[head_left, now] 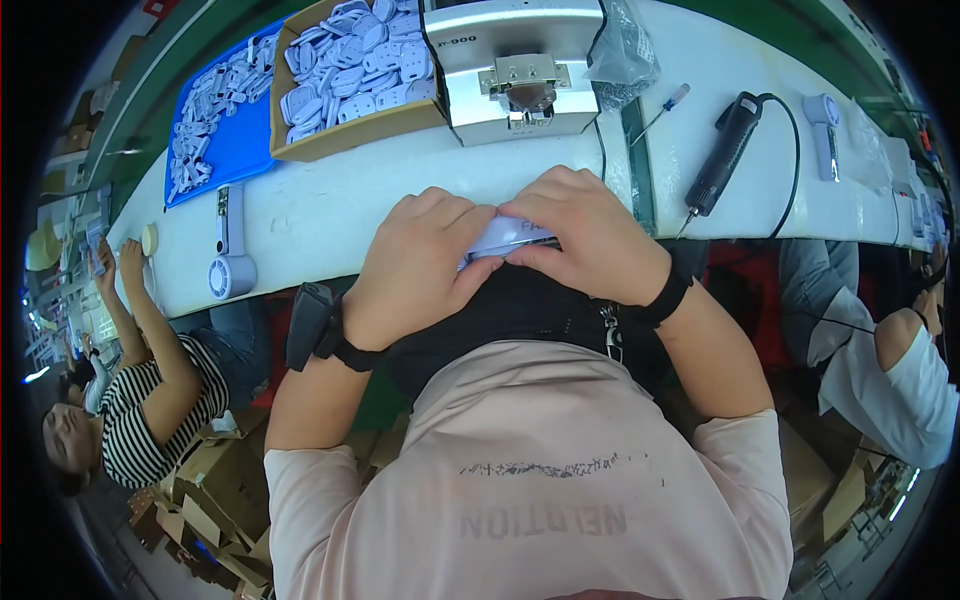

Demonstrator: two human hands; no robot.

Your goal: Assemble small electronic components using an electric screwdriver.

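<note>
And the white desk (330, 205) is stretching right across the room, its ends bending downward, with a green band (800, 40) running along the far side! A darker green strip (643, 185) is dividing the desktop toward the right. Down at lower left, open cardboard boxes (225, 480) are crowding together, while another carton (845, 500) is standing lower right. Something red (755, 300) is showing beneath the near edge, and a bright lamp (37, 375) is glowing far left.

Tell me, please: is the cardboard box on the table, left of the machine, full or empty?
The cardboard box looks full: pale plastic parts lie heaped across it, hiding its bottom.
</note>
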